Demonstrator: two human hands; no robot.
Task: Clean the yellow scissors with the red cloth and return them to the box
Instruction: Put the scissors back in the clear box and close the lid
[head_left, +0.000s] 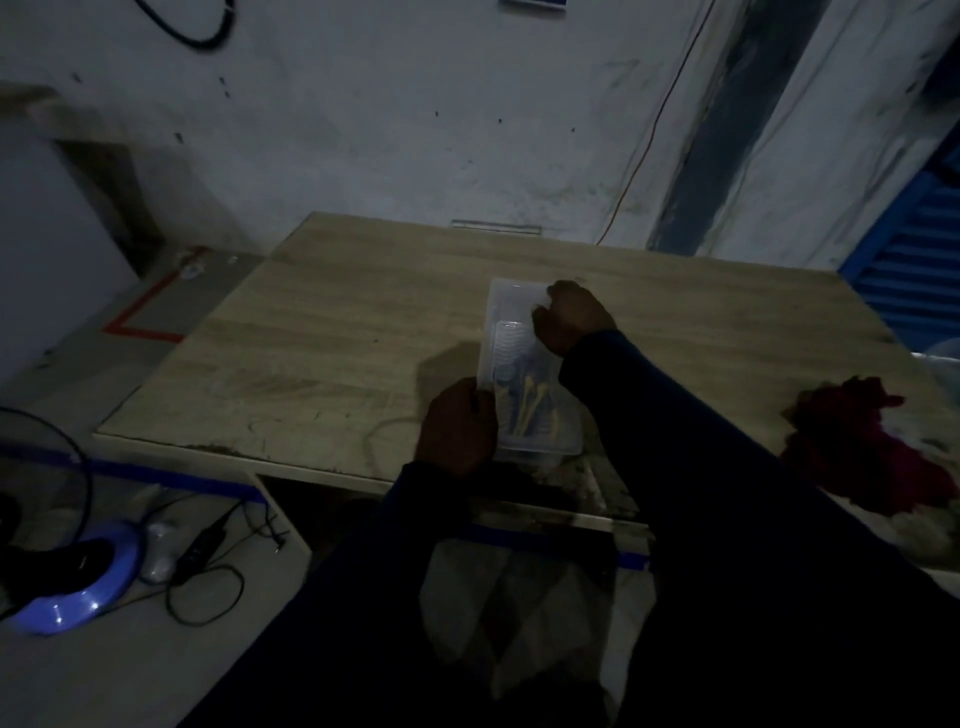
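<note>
A clear plastic box (506, 312) lies on the wooden table (322, 332) near its front edge, with its clear lid on top. Through the lid I see yellow scissors (527, 402) among other pale tools inside. My left hand (457, 426) grips the box's near left corner. My right hand (571, 317) is curled over the lid at the far right corner. The red cloth (862, 447) lies crumpled on the table far to the right, apart from both hands.
The room is dim. A wall runs close behind the table. A blue shutter (914, 260) stands at the right. On the floor to the left are a fan with a blue base (72, 587), a power strip (202, 545) with cables, and red tape (140, 327).
</note>
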